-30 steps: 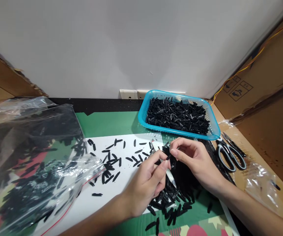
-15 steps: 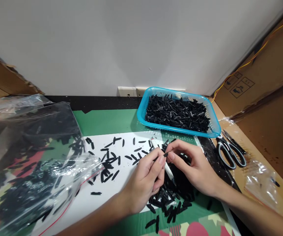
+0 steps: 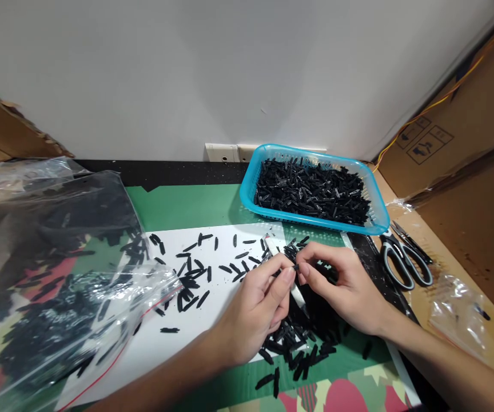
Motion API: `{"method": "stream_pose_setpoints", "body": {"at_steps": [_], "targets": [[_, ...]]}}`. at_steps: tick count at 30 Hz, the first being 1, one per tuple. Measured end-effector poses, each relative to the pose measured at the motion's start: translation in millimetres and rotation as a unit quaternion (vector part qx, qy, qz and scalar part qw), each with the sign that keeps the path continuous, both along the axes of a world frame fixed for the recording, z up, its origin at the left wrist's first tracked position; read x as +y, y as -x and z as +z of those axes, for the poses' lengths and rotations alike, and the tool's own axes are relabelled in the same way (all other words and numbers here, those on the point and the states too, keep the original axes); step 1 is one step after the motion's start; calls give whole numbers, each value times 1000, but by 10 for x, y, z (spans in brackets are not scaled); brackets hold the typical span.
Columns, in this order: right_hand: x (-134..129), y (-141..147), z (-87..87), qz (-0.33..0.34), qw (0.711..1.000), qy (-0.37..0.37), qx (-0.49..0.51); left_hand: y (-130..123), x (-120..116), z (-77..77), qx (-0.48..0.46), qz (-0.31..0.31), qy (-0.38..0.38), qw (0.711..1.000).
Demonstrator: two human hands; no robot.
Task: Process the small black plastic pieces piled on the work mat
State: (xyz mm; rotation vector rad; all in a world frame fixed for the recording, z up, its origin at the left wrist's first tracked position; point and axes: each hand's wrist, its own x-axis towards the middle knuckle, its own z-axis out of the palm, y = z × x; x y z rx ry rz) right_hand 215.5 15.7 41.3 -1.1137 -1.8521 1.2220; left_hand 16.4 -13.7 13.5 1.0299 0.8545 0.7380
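Note:
My left hand [image 3: 261, 306] and my right hand [image 3: 342, 286] meet fingertip to fingertip over a dark pile. Pinched between them is a small black strip [image 3: 295, 267], mostly covered by my fingers. A slim white stick-like tool [image 3: 299, 298] slants past the fingers of my left hand; whether that hand grips it or it rests on the pile, I cannot tell. Beneath both hands lies a heap of black strips [image 3: 290, 337], partly hidden by them. More loose black strips [image 3: 189, 280] are scattered on a white sheet [image 3: 152, 360] to the left.
Behind the hands stands a blue plastic basket [image 3: 249, 197] full of black pieces. Scissors [image 3: 403, 260] lie at the right beside a small clear bag [image 3: 459, 312]. A large clear zip bag [image 3: 96, 226] with black strips covers the left. Cardboard [image 3: 465, 171] rises at the right.
The view has tilted slightly, so the scene sits a little higher. The fingertips have shifted a bit on the black strip, and less of it shows now.

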Motion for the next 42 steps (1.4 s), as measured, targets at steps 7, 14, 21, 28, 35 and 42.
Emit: {"method": "stream_pose_setpoints", "body": {"at_steps": [7, 14, 21, 28, 35, 42], "targets": [[12, 6, 9, -25, 1000, 3, 1, 3, 3, -14, -3, -20, 19, 1000], [32, 0, 3, -16, 999, 29, 18, -3, 12, 2, -24, -15, 25, 999], [29, 1, 21, 3, 999, 49, 17, 3, 6, -12, -21, -4, 15, 1000], [36, -1, 10, 10, 998, 54, 21, -4, 11, -6, -31, -8, 22, 999], [31, 7, 6, 10, 999, 41, 19, -16, 15, -64, -58, -13, 26, 998], [20, -8, -17, 26, 999, 34, 12, -4, -1, -109, -54, -16, 18, 998]]}}
